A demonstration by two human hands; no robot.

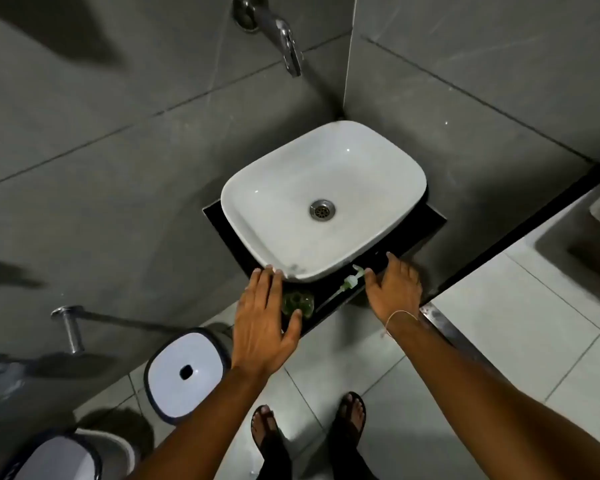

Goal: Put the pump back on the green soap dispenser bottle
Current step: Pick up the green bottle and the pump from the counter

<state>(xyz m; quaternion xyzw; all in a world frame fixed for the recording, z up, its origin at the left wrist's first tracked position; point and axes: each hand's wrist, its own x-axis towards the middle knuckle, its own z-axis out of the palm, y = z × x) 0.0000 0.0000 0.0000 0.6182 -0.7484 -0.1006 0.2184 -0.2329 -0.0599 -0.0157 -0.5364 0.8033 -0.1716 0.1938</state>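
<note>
1. The green bottle (298, 304) stands on the black counter (329, 315), near its front edge, just in front of the white basin (323, 202). Its neck is open and carries no pump.
2. The pump (352, 280) lies on its side on the same counter, to the right of the bottle and apart from it. Its white head points up toward the basin rim, and its thin tube runs down and left toward the counter's front edge.
3. The left hand (262, 323) is over the bottle's left side with fingers spread. The thumb reaches across in front of the bottle, and the fingertips (269, 271) lie at the basin's near corner. It grips nothing; whether it touches the bottle I cannot tell.
4. The right hand (395, 289) is flat and spread just to the right of the pump, with its thumb close beside the pump head. It holds nothing. A thin bracelet (400, 315) circles the wrist.
5. The basin has a metal drain (322, 209) in its middle, and a metal tap (284, 39) comes out of the grey tiled wall above it.
6. On the floor to the left stands a white-lidded bin (186, 372). Two sandalled feet (309, 424) show below on the pale tiles.
</note>
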